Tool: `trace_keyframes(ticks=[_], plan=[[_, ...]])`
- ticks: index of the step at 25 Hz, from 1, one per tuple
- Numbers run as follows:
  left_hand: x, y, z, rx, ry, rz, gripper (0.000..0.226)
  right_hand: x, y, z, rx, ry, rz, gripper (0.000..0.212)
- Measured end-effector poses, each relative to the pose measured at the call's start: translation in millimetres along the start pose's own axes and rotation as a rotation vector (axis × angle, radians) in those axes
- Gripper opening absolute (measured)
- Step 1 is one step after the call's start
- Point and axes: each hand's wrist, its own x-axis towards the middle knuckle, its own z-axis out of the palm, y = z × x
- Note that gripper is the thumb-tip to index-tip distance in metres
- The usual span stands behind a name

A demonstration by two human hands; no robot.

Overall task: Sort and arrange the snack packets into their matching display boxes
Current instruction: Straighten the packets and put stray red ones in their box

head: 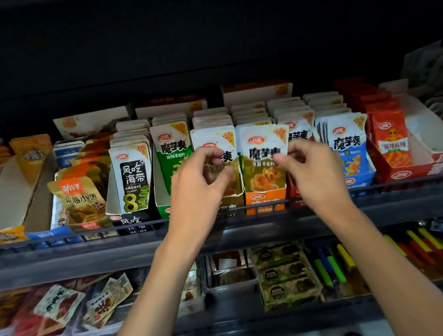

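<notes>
Two bare forearms rise from the bottom edge towards the upper shelf [89, 255]. Left hand [199, 175] sits in front of the olive packet [210, 138], fingers curled and thumb [224, 173] drawn towards them; whether it actually grips that packet cannot be told. Right hand [313, 166] pinches the right edge of the orange packet [263, 170], thumb on the face and fingers curled behind.

Orange packet stands upright as the front one in the orange display box [265, 199], with a row of like packets behind it. Olive packet stands at the front of the olive display box [231, 203], immediately to the left and touching the orange box.

Further boxes stand side by side along the same shelf: green display box [164, 209] left of the olive one, blue display box [359, 181] and red display box [406, 173] to the right. A black-and-white kelp packet [134, 180] stands left of the green box.

Lower shelf [253, 321] carries trays of assorted packets and coloured sticks [334, 267].
</notes>
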Motion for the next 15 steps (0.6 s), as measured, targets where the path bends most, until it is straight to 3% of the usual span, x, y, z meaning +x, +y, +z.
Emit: trace_keyframes(ticks=[5, 11, 15], plan=[[-9, 27, -18, -0.190, -0.206, -0.022, 0.030, -6, -31, -40, 0.426, 0.197, -0.101, 0.013], [-13, 45, -27, -0.420, -0.306, -0.009, 0.024, -26, -52, -41, 0.525, -0.111, -0.176, 0.017], [-13, 48, -28, -0.465, -0.277, -0.031, 0.036, -29, -55, -43, 0.623, -0.162, -0.128, 0.018]])
